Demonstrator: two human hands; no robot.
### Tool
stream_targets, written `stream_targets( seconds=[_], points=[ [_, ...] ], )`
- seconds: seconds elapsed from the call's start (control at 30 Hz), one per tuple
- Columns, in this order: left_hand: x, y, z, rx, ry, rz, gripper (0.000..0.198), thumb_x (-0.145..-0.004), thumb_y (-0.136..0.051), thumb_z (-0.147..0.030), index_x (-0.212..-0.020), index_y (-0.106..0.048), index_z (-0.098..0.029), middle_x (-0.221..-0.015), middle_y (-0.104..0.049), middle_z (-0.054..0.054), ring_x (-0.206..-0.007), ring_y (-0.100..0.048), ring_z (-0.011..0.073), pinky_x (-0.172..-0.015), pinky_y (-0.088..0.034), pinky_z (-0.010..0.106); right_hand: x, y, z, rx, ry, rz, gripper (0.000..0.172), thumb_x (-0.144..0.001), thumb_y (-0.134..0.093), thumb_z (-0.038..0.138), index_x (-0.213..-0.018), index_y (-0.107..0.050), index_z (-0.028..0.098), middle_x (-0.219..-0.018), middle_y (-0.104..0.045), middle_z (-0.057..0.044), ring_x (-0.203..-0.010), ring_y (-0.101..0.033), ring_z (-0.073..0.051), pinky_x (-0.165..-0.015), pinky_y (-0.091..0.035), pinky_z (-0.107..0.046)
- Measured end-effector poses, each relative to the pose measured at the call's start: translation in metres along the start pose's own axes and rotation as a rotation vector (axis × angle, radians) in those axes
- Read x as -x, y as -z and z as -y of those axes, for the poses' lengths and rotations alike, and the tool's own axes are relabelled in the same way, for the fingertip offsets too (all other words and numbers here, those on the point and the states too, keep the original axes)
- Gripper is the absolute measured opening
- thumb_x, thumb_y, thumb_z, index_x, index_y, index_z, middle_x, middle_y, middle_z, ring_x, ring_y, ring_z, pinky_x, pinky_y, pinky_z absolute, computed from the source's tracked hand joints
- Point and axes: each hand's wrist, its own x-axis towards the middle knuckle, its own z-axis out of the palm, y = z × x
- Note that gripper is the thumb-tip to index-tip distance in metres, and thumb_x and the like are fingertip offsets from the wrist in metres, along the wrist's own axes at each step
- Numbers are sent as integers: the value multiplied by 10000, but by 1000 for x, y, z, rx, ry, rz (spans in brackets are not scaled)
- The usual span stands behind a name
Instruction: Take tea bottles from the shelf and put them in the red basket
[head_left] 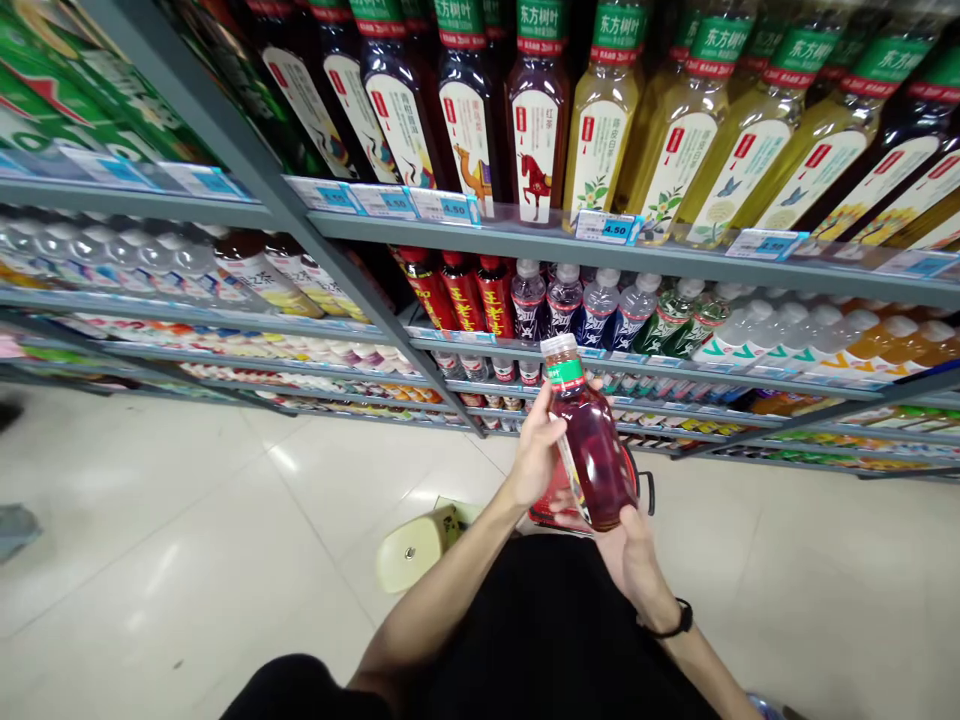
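A bottle of dark red tea [596, 450] with a white cap and green neck band is held in front of my body, tilted, cap end up and to the left. My left hand [536, 445] grips it near the neck and upper side. At its base, my right hand [630, 550] supports the bottom, thumb against the lower edge. The bottle's label is turned to the left and mostly hidden. Rows of similar tea bottles [536, 130] stand on the top shelf ahead. Behind the held bottle, a red basket [544, 510] with a black handle is partly covered.
Grey shelving [480, 232] with price tags [604, 228] runs across the aisle. Lower shelves hold red cans or bottles [461, 295] and clear bottles [600, 300]. A pale yellow stool [411, 552] stands on the tiled floor [225, 560]. Green cartons [67, 90] fill the upper left.
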Motion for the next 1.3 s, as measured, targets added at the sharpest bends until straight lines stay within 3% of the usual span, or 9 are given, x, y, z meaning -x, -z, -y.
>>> stream_targets(
  seconds=[0.1,0.17,0.5,0.67,0.77,0.9,1.1,1.2,1.3],
  points=[
    [-5,1,-9,10,-3,0,635,-928,-621,-608,-1380,-605,-163,-1481,-624,166,-1377,-598,397,-1122,-527,556,2,17,-6,228,242,-227,624,-754,-944,485,-1262,-693,224,-1161,-774,-111,-1023,-757,-279,-904,-650,-409],
    [-8,1,-13,22,-15,-7,673,-952,-554,-644,-1416,-576,-158,-1480,-626,169,-1385,-594,388,-1151,-501,566,3,22,-5,401,352,-263,689,-725,-976,337,-1325,-661,210,-1251,-750,-126,-1104,-740,-275,-947,-643,-380],
    [-19,-6,-13,180,-63,68,754,-922,-522,-631,-1471,-520,-116,-1273,-738,186,-1309,-645,391,-1154,-475,593,0,56,-4,1069,1009,-97,870,-799,-892,89,-1558,-504,262,-1440,-611,-170,-1304,-647,-345,-1034,-619,-553],
    [-16,-12,-17,217,-61,85,662,-924,-570,-562,-1423,-579,-126,-1242,-761,181,-1321,-642,389,-1171,-450,575,-4,61,-5,1132,1059,-114,834,-823,-879,102,-1548,-492,244,-1395,-629,-181,-1289,-658,-334,-995,-639,-577],
    [-16,-13,-18,234,-64,112,648,-932,-591,-544,-1436,-577,-137,-1310,-737,182,-1323,-644,384,-1186,-439,569,0,48,-6,1033,967,-194,862,-782,-921,141,-1525,-495,240,-1384,-638,-171,-1244,-689,-324,-964,-661,-532],
    [-16,-11,-22,293,-5,102,588,-960,-582,-533,-1409,-590,-153,-1397,-693,178,-1318,-654,372,-1215,-417,574,11,32,4,714,626,-227,829,-771,-950,310,-1475,-525,210,-1376,-654,-175,-1206,-712,-311,-940,-669,-418],
    [-17,-15,-30,313,-56,114,400,-962,-673,-418,-1290,-628,-193,-1441,-671,150,-1338,-647,357,-1219,-432,595,23,25,17,38,-23,228,716,-931,-696,710,-1447,-550,235,-1094,-781,-166,-790,-795,-302,-615,-658,-403],
    [-15,-20,-33,303,-58,108,427,-971,-680,-417,-1339,-603,-216,-1508,-622,134,-1344,-642,360,-1214,-444,606,24,19,14,-146,-246,444,895,-899,-501,903,-1303,-687,126,-1026,-785,-233,-697,-782,-322,-524,-615,-392],
    [-13,-21,-34,283,-54,95,442,-999,-652,-419,-1392,-581,-229,-1526,-606,127,-1353,-636,357,-1215,-446,609,29,17,10,-162,-382,374,985,-844,-445,971,-1272,-723,128,-1013,-784,-240,-731,-771,-353,-548,-611,-440]
  ],
)
